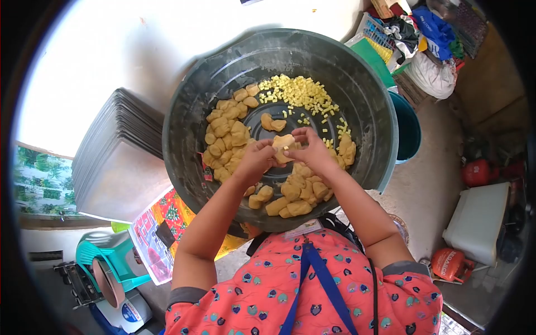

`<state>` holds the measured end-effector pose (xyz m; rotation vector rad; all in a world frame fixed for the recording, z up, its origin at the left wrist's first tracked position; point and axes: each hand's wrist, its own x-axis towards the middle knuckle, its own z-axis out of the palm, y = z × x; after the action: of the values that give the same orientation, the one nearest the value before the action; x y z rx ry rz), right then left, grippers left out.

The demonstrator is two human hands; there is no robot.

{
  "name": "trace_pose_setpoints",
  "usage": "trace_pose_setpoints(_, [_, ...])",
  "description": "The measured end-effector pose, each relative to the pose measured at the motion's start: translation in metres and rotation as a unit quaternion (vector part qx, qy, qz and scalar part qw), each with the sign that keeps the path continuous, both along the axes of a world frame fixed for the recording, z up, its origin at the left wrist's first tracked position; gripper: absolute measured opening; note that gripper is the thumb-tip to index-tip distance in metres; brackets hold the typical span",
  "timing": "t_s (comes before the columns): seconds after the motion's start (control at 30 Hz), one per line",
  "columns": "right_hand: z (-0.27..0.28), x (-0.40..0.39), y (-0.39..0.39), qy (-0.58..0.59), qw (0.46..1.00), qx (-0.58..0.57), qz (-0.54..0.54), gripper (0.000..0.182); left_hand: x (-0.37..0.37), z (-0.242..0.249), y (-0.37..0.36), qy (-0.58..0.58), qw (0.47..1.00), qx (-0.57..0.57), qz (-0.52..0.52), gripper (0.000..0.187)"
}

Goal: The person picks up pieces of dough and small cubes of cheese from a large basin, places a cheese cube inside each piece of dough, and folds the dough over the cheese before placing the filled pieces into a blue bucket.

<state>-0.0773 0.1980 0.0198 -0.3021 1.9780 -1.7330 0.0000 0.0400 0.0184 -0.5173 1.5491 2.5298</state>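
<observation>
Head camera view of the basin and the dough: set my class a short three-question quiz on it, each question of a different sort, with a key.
1. True or false: both hands hold one piece of dough over the big grey basin.
2. Multiple choice: where do the small yellow cubes lie? A) on the far side of the basin floor; B) on the stack of trays; C) in the blue bucket.
3. Short answer: what stands just outside the basin on the person's left?

Key:
1. True: the left hand and the right hand meet on the dough piece.
2. A.
3. A stack of metal trays.
</observation>
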Motion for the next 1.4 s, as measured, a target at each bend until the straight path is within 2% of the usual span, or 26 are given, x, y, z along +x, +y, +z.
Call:
trace_pose_setpoints(0.1, [-0.003,-0.002,0.006,-0.146,0.979,-0.082,0.114,0.038,0.002,0.002,0.0,0.005,1.0,0.01,-0.016,0.031])
trace_pose_setpoints(0.13, [-0.009,-0.001,0.004,-0.136,0.981,-0.086,0.111,0.034,0.003,0.002,0.001,-0.004,1.0,0.015,-0.005,0.033])
trace_pose_setpoints(0.23, [-0.023,0.002,0.0,-0.002,0.99,-0.097,0.105,0.027,0.008,0.002,0.004,-0.018,0.999,0.04,0.029,0.034])
trace_pose_setpoints(0.33, [-0.033,0.0,-0.001,0.077,0.986,-0.104,0.104,0.027,0.017,-0.002,0.011,-0.012,0.997,0.046,0.053,0.03])
trace_pose_setpoints(0.43, [-0.017,0.0,0.002,0.179,0.963,0.018,0.202,0.036,0.021,-0.009,0.013,0.012,0.997,0.01,0.078,0.032])
trace_pose_setpoints(0.5, [-0.01,0.002,0.002,-0.016,0.975,-0.102,0.199,0.035,0.021,-0.016,0.009,0.028,0.995,0.016,0.098,0.036])
trace_pose_setpoints(0.53, [-0.009,0.002,0.002,-0.113,0.962,-0.159,0.193,0.035,0.021,-0.017,0.01,0.046,0.992,-0.035,0.109,0.037])
trace_pose_setpoints(0.6, [-0.012,0.001,0.001,-0.127,0.966,-0.159,0.161,0.036,0.022,-0.015,0.015,0.081,0.979,-0.134,0.131,0.038])
trace_pose_setpoints(0.7, [-0.014,-0.003,0.005,-0.122,0.971,-0.147,0.142,0.033,0.019,-0.013,0.023,0.13,0.976,-0.128,0.121,0.038])
trace_pose_setpoints(0.8, [-0.006,-0.006,0.01,-0.105,0.979,-0.114,0.133,0.032,0.019,-0.011,0.018,0.086,0.987,0.052,0.123,0.041])
trace_pose_setpoints(0.9, [-0.01,-0.005,0.012,-0.098,0.977,-0.116,0.151,0.031,0.02,-0.017,0.012,0.047,0.998,-0.035,0.031,0.039])
trace_pose_setpoints(0.97, [-0.014,0.0,0.011,-0.092,0.971,-0.153,0.16,0.033,0.021,-0.02,0.012,0.056,0.994,-0.067,0.059,0.038])
trace_pose_setpoints(1.07, [0.004,0.001,0.01,-0.205,0.954,-0.179,0.129,0.034,0.021,-0.019,0.018,0.092,0.979,-0.155,0.099,0.042])
trace_pose_setpoints(1.1, [0.002,0.0,0.01,-0.202,0.956,-0.179,0.119,0.035,0.021,-0.018,0.021,0.108,0.969,-0.191,0.111,0.045])
trace_pose_setpoints(1.2, [-0.006,-0.005,0.008,-0.198,0.956,-0.194,0.099,0.037,0.023,-0.009,0.031,0.139,0.978,-0.102,0.118,0.049])
trace_pose_setpoints(1.4, [-0.003,0.001,0.012,-0.185,0.958,-0.204,0.086,0.031,0.02,-0.014,0.028,0.108,0.978,-0.145,0.106,0.04])
